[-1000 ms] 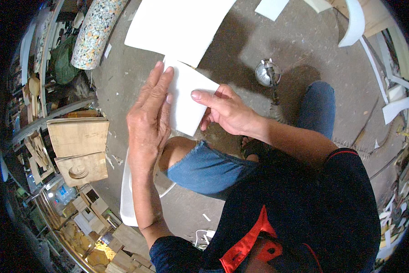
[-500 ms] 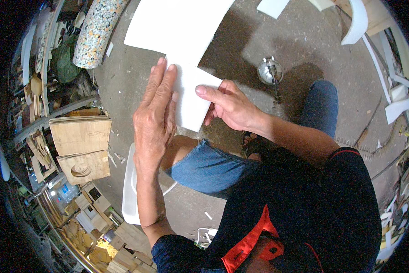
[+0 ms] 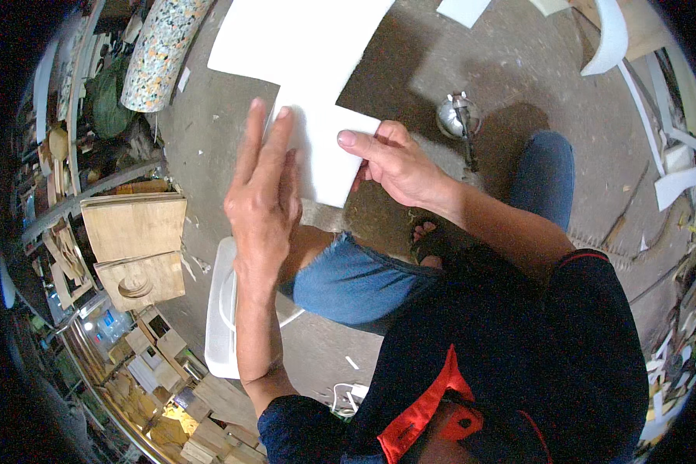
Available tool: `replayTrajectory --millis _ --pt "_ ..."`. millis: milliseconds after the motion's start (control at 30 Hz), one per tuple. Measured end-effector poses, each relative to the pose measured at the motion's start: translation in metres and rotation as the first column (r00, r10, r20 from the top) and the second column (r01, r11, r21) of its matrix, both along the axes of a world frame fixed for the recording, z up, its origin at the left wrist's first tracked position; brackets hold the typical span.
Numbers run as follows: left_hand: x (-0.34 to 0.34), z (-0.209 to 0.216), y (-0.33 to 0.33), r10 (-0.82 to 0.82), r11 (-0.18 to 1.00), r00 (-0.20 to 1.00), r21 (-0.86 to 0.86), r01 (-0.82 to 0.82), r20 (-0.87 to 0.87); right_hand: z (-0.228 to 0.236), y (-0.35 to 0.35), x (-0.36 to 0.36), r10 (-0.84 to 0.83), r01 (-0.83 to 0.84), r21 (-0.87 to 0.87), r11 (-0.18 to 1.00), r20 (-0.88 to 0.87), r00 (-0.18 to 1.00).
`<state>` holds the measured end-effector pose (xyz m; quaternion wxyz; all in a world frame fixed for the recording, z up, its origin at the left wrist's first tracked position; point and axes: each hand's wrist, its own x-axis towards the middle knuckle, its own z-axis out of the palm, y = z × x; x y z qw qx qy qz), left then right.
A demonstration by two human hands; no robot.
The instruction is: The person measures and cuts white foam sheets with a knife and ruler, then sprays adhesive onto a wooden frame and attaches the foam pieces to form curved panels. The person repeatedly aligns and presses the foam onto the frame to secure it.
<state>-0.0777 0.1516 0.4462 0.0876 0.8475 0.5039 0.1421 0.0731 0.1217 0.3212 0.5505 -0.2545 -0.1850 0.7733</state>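
A white foam sheet (image 3: 311, 151) with a notched outline, wide at the far end and narrower toward me, is held up in front of my knees. My right hand (image 3: 398, 158) pinches its near right corner, thumb on top and fingers underneath. My left hand (image 3: 263, 205) lies along the left edge of the narrow part with its fingers stretched out and slightly apart. Its fingertips are a little blurred, and whether they press on the foam I cannot tell.
A round metal lamp (image 3: 458, 116) on a stand is beyond my right hand. White offcuts (image 3: 465, 9) lie at the far side. To the left are a speckled foam roll (image 3: 162, 58), plywood boards (image 3: 135, 224) and a white plastic stool (image 3: 222, 325). Wood pieces fill the lower left.
The sheet and my right hand have shifted slightly away from me. The left hand's fingers have spread a little and moved slightly left along the edge.
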Motion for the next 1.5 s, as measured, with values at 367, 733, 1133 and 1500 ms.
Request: replayTrajectory --millis 367,733,1133,1500 --pt "-0.034 -0.005 -0.031 0.235 0.907 0.942 0.295 -0.300 0.238 -0.004 0.001 0.014 0.002 -0.015 0.093 0.996 0.140 0.990" --pt "0.051 -0.069 -0.106 0.681 0.718 -0.013 -0.671 -0.185 0.732 0.004 -0.006 0.034 0.092 -0.091 -0.018 0.996 0.305 0.948" --pt "0.060 -0.093 -0.094 0.666 0.715 0.065 -0.611 -0.340 0.743 0.064 -0.037 0.049 -0.508 -0.289 0.493 0.820 0.861 0.029" --pt "0.059 -0.104 -0.093 0.548 0.810 0.091 -0.501 -0.304 0.831 0.056 -0.001 0.021 -0.807 -0.766 0.566 0.307 0.581 0.106"
